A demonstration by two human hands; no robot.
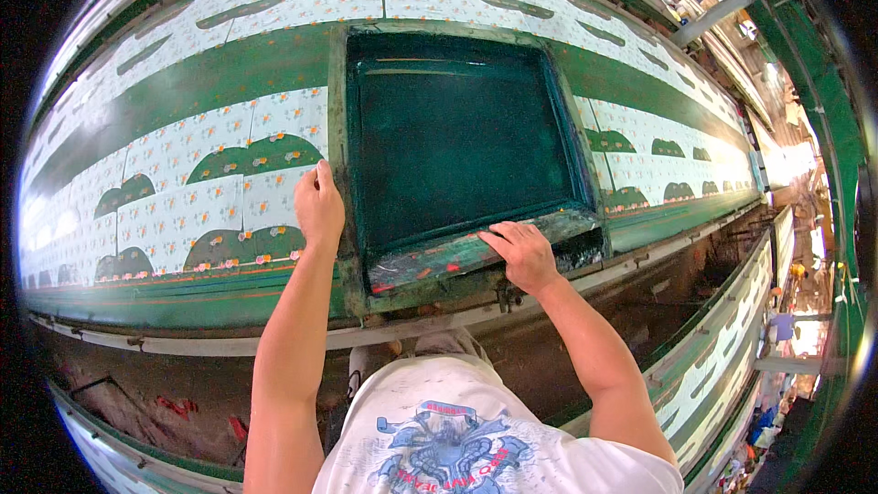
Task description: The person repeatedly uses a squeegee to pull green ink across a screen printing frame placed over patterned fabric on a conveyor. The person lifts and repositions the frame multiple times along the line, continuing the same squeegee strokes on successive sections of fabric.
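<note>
A large printing screen (462, 142) with a dark green mesh lies on the long table. Its worn frame (337, 119) is stained with paint. My left hand (320, 209) is closed at the frame's left side, its thumb side up; what its fingers hold is hidden. Along the near side of the screen runs a slanted wooden bar (430, 256), smeared with red and pale paint. My right hand (523, 256) curls its fingers over the top of this bar, right of its middle. White flower-printed fabric pieces (279, 119) lie flat to the left of the screen.
More printed pieces (631, 114) continue to the right, with green table surface (247, 64) between the rows. A metal rail (229, 345) edges the table in front of me. Beyond a dark aisle, another table (722, 348) carries similar pieces. Green beams stand at right.
</note>
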